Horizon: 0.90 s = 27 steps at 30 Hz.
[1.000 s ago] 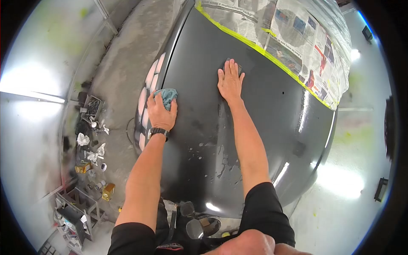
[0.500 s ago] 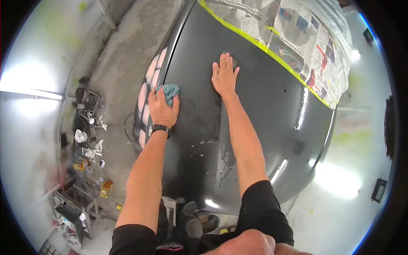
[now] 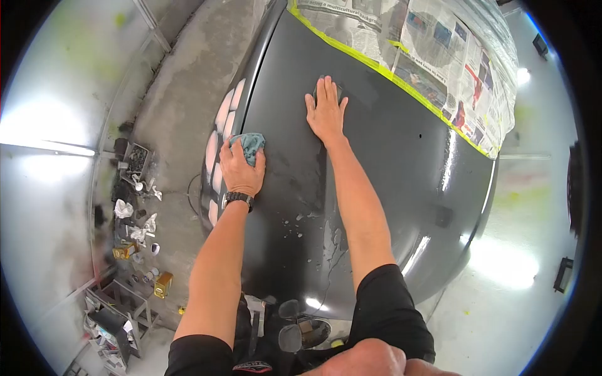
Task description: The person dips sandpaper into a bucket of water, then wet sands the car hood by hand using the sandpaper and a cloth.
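My left hand (image 3: 243, 174) has its fingers curled round a crumpled blue-green cloth (image 3: 251, 145), resting near the left edge of a dark grey car hood (image 3: 288, 106). On the upper middle of the hood lies my right hand (image 3: 327, 116), fingers stretched forward and pressed down over a small dark piece of sandpaper (image 3: 340, 94). Most of that piece is hidden under the fingers. Wet streaks and drops (image 3: 300, 224) mark the hood below and between my hands. Pale pinkish patches (image 3: 217, 153) show on the fender beside the cloth.
Newspaper (image 3: 433, 47) edged with yellow-green tape (image 3: 376, 66) covers the car beyond the hood. Tins (image 3: 163, 284), crumpled paper (image 3: 123, 208) and a metal stand (image 3: 119, 326) are on the concrete floor at left. A pair of glasses (image 3: 290, 338) hangs at my chest.
My right hand has slid slightly left over the hood with the dark piece under it. The left hand keeps hold of the cloth; the whole view has shifted a little.
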Tool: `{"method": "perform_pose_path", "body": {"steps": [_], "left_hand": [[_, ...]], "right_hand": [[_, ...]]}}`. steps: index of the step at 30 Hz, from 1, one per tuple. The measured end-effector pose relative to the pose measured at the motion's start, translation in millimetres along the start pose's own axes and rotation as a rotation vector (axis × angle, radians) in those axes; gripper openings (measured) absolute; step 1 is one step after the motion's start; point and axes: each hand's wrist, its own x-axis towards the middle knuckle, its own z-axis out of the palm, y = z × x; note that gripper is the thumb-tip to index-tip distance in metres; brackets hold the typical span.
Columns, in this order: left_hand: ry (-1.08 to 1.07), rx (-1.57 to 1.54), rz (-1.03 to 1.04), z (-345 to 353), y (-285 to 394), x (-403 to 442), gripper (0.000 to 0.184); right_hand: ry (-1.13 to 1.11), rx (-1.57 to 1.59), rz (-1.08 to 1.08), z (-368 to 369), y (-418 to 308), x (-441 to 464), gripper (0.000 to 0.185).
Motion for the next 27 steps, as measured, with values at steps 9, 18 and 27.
{"method": "perform_pose_path", "body": {"steps": [9, 18, 27], "left_hand": [[-0.014, -0.016, -0.016, -1.6, 1.2, -3.6, 0.059], [-0.039, -0.006, -0.009, -2.2, 2.0, 0.8, 0.059], [-0.055, -0.031, -0.001, -8.3, 6.5, 2.0, 0.058]], "right_hand": [[-0.168, -0.273, 0.406, -85.8, 72.7, -238.6, 0.073], [-0.078, -0.042, 0.111, -14.5, 31.0, 12.7, 0.070], [0.009, -0.331, 0.532, -58.6, 84.4, -167.1, 0.072]]}}
